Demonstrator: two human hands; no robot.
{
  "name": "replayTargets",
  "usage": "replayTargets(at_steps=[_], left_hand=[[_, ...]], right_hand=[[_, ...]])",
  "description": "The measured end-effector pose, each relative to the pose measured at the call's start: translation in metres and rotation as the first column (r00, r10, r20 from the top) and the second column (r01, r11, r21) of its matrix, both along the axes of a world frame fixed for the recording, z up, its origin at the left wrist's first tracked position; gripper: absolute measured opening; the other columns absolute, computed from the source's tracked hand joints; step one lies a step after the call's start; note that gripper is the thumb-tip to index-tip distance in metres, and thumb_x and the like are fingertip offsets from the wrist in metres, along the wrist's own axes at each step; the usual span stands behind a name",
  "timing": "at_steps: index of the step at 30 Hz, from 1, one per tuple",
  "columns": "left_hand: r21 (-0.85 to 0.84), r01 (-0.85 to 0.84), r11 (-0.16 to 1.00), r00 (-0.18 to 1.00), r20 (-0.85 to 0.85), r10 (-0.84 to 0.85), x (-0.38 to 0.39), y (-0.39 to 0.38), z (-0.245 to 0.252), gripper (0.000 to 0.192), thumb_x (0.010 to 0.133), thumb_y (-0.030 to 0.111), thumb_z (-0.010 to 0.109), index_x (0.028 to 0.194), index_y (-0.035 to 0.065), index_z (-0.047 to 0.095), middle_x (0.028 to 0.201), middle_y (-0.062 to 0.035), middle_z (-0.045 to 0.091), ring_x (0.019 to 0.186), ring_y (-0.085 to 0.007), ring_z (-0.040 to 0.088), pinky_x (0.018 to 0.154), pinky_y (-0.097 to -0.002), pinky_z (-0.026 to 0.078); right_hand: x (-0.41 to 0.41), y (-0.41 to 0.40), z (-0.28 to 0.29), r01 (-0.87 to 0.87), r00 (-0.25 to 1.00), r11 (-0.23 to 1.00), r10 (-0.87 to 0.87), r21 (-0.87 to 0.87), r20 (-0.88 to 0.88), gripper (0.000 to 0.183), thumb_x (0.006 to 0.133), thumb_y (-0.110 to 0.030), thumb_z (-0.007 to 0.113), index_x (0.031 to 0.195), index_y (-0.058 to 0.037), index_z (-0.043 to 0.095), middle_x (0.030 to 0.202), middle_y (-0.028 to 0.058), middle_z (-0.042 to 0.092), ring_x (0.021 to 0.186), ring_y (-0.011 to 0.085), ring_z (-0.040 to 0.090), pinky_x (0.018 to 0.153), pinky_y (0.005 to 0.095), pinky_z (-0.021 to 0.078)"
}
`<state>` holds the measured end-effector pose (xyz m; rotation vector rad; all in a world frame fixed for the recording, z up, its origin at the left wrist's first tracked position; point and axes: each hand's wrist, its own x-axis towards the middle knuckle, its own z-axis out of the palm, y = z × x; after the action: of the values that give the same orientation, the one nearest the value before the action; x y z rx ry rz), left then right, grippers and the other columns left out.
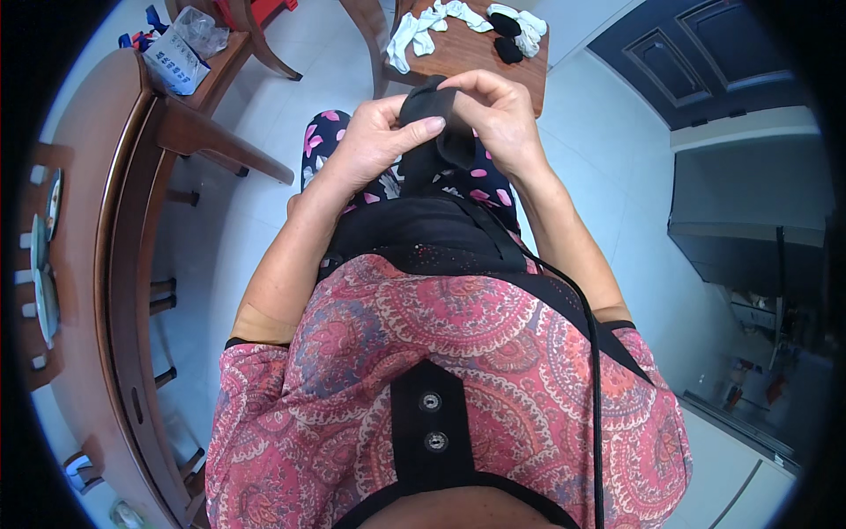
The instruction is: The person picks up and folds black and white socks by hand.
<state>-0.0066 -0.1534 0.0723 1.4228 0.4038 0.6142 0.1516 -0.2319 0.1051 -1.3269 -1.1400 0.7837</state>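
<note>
Above my lap, both hands grip a piece of black fabric that looks like a sock (429,104). My left hand (373,139) pinches its near side, thumb pressed on top. The fingers of my right hand (499,109) hold the upper right edge, and part of the fabric hangs in a loop below them. Just beyond my hands is a wooden chair seat (456,63). Loose white socks (418,33) lie spread along its far left part. Bundled black socks (507,50) and bundled white socks (531,33) sit together towards its right side.
A wooden table (79,198) with plates (45,304) curves along my left. Another wooden chair (231,59) holds a printed bag (175,63) and a clear plastic bag (201,32). A black cable (595,370) runs down my front. At right are a dark door (700,56) and a grey cabinet (747,198).
</note>
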Motion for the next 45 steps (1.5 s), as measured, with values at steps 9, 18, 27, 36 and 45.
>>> replayTargets(at_steps=[9, 18, 27, 36, 45], left_hand=[[-0.144, -0.238, 0.96, 0.971, -0.024, 0.237, 0.004, 0.006, -0.005, 0.022, 0.09, 0.018, 0.06, 0.1, -0.0016, 0.066, 0.082, -0.0018, 0.066, 0.068, -0.0042, 0.056, 0.058, -0.0196, 0.046], [-0.123, -0.164, 0.979, 0.986, -0.007, 0.164, 0.001, 0.002, -0.002, 0.022, 0.088, 0.018, 0.063, 0.101, -0.0008, 0.065, 0.084, -0.0016, 0.065, 0.069, -0.0048, 0.058, 0.06, -0.0199, 0.048], [-0.031, -0.045, 0.999, 0.999, 0.011, 0.045, 0.001, 0.008, -0.006, 0.027, 0.083, 0.006, 0.065, 0.108, -0.0022, 0.061, 0.09, -0.0029, 0.065, 0.076, -0.007, 0.06, 0.068, -0.0211, 0.052], [0.089, 0.007, 0.996, 1.0, 0.012, -0.008, 0.005, 0.024, 0.019, 0.025, 0.082, 0.007, 0.066, 0.106, 0.0, 0.061, 0.089, -0.0022, 0.065, 0.079, -0.0071, 0.061, 0.072, -0.0218, 0.051], [0.021, 0.003, 1.0, 1.0, -0.009, -0.003, 0.007, 0.013, -0.003, 0.024, 0.081, 0.01, 0.07, 0.101, 0.001, 0.062, 0.089, -0.0011, 0.065, 0.08, -0.0061, 0.06, 0.072, -0.0206, 0.049]], right_hand=[[-0.021, -0.011, -0.018, -0.005, 0.943, 0.99, -0.043, 0.144, 0.33, 0.077, 0.07, -0.016, 0.078, 0.132, 0.0016, 0.036, 0.12, 0.0158, 0.051, 0.108, 0.0247, 0.053, 0.094, 0.0351, 0.0435], [-0.017, -0.007, -0.031, 0.036, 0.755, 0.959, -0.211, 0.282, 0.621, 0.052, 0.076, -0.007, 0.064, 0.123, 0.006, 0.046, 0.108, 0.0228, 0.056, 0.1, 0.0344, 0.057, 0.086, 0.0362, 0.0455], [-0.006, -0.004, -0.029, 0.106, 0.793, 0.942, -0.273, 0.318, 0.545, 0.05, 0.075, -0.023, 0.071, 0.115, 0.0035, 0.054, 0.108, 0.0189, 0.056, 0.095, 0.0311, 0.059, 0.082, 0.0367, 0.0477], [0.004, 0.007, -0.004, -0.006, 0.88, 0.981, -0.088, 0.196, 0.466, 0.037, 0.079, -0.025, 0.07, 0.103, 0.0023, 0.06, 0.087, 0.014, 0.065, 0.08, 0.0199, 0.064, 0.07, 0.031, 0.0504], [0.013, 0.008, 0.001, -0.026, 0.99, 0.984, 0.001, 0.178, 0.139, 0.016, 0.086, -0.01, 0.062, 0.095, 0.0026, 0.062, 0.083, 0.0029, 0.065, 0.074, 0.0082, 0.058, 0.065, 0.0233, 0.0477]])
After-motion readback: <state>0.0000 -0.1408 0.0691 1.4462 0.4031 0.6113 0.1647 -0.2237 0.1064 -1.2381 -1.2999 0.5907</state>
